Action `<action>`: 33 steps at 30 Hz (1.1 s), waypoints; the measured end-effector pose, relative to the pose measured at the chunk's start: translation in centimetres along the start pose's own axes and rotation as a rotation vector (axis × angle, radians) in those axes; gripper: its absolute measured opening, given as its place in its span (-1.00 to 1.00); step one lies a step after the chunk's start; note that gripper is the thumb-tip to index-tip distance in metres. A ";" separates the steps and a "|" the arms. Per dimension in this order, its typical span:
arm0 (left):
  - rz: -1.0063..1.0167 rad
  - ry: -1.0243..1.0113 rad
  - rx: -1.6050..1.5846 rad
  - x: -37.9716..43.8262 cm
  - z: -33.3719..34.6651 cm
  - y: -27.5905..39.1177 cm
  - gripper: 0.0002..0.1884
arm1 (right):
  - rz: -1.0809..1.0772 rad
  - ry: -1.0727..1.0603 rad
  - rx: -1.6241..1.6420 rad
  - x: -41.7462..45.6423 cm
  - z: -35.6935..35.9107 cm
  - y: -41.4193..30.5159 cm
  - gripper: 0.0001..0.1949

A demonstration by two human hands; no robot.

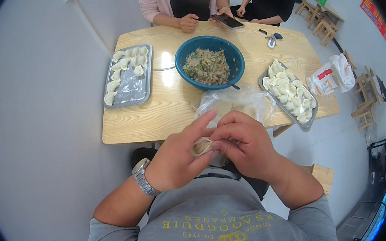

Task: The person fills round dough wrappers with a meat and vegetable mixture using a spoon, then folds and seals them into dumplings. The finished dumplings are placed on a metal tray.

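A dumpling (202,146), its wrapper partly open with filling showing, is held between both hands close to my body. My left hand (179,153), below a metal watch, cups it from the left. The thumb and fingers of my right hand (246,141) pinch its right edge. Beyond the hands, a clear plastic bag (243,95) with round wrappers lies at the near table edge. Behind the bag stands a blue-green bowl (180,63) of minced filling (206,66), a utensil handle (233,85) leaning over its rim.
A metal tray (128,92) with several dumplings lies at left on the wooden table (164,120). Another full tray (285,109) overhangs the near right edge beside a white bag (331,76). Keys (271,40) lie far right. Two people sit opposite, one holding a phone (230,21).
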State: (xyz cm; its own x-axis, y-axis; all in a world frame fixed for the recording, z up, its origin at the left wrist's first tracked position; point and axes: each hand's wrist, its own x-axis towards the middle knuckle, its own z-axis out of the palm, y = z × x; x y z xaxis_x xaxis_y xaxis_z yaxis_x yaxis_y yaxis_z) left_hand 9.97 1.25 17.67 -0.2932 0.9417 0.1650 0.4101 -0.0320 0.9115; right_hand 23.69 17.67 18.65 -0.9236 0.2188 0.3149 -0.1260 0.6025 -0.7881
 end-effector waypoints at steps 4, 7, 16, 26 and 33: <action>-0.015 0.110 -0.108 -0.4 0.7 -1.3 -0.32 | -0.100 0.112 -0.066 0.0 0.4 0.3 -0.87; -0.052 0.192 -0.310 -0.9 1.2 -2.3 -0.43 | -0.108 0.099 -0.038 0.1 0.0 0.6 -0.80; 0.021 0.230 -0.792 -0.8 0.9 -3.0 -0.57 | 0.044 0.098 0.132 -0.5 0.2 -1.2 -0.67; 0.136 0.206 -0.567 -0.6 0.8 -2.6 -0.54 | -0.108 0.277 -0.019 -0.9 1.6 -0.1 -0.85; 0.095 0.216 -0.524 -0.8 0.3 -2.8 -0.53 | -0.104 0.208 -0.109 -0.6 0.5 -0.5 -0.76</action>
State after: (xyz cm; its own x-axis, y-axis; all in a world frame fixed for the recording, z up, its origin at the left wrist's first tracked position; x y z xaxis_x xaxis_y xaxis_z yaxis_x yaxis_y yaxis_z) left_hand 9.32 0.67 14.93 -0.4688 0.8384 0.2782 -0.0234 -0.3266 0.9449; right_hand 24.13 16.85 18.58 -0.8121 0.2974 0.5019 -0.1662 0.7067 -0.6877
